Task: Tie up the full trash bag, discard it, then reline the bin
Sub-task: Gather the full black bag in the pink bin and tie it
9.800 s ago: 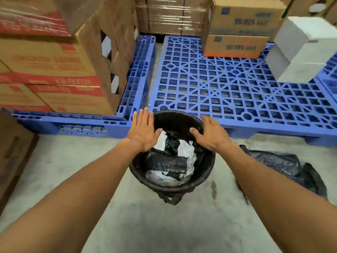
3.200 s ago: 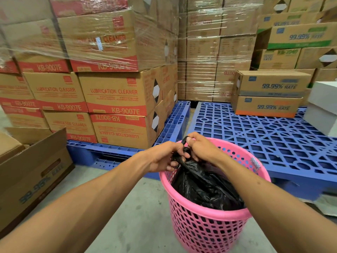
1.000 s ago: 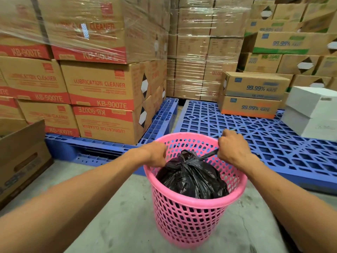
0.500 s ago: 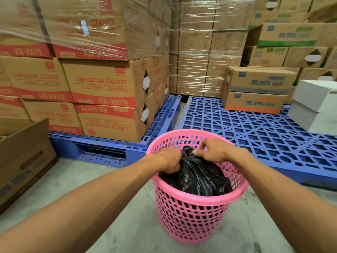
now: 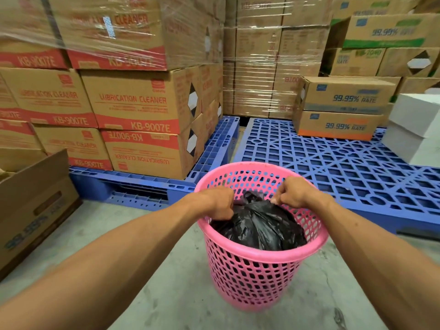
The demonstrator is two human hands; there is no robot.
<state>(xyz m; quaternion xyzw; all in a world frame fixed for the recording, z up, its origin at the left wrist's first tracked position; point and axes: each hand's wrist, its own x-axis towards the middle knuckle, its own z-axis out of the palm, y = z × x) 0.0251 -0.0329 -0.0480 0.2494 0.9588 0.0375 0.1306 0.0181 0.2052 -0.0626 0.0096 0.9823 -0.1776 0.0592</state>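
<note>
A pink perforated bin (image 5: 256, 270) stands on the concrete floor in front of me. Inside it sits a full black trash bag (image 5: 259, 225), bunched at its top. My left hand (image 5: 220, 202) is fisted on the bag's plastic at the left of the bunched top. My right hand (image 5: 291, 192) pinches a strip of the bag at the right, just inside the rim. The two hands are apart with the knot area between them. The lower part of the bag is hidden by the bin wall.
Blue plastic pallets (image 5: 333, 163) lie right behind the bin. Stacked cardboard cartons (image 5: 133, 108) rise at the left and back. An open brown box (image 5: 35, 206) stands at the left. White boxes (image 5: 414, 129) sit on the pallet at the right.
Half a second ago both hands were together over the top of the bag. They have now spread apart, each pulling an end of the bag sideways. The bin has not moved.
</note>
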